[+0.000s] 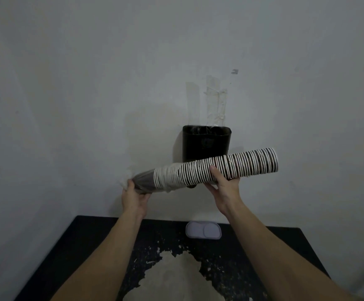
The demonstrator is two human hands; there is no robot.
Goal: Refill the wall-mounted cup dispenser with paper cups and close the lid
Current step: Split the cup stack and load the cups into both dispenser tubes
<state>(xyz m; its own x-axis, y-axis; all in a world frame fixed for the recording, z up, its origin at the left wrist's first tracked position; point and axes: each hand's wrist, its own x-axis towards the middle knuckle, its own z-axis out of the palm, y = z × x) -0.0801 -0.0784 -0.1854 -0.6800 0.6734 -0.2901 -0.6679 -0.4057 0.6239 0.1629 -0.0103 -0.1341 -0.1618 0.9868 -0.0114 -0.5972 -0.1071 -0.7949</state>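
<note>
Head view: long striped stack of nested paper cups (220, 168) held nearly level before the black wall-mounted dispenser (206, 143), open-topped. Left hand (134, 195) clamps its plastic-wrapped left end; right hand (224, 184) grips mid-stack. Grey lid (203, 230) lies on the black table (90, 246).

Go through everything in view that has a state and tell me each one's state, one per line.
Cup dispenser: on the wall, top open, no lid on it.
Stack of paper cups: held roughly level, plastic wrap partly pulled back.
Lid: lying on the table.
Left hand: gripping the wrapped end.
Right hand: gripping mid-stack.
</note>
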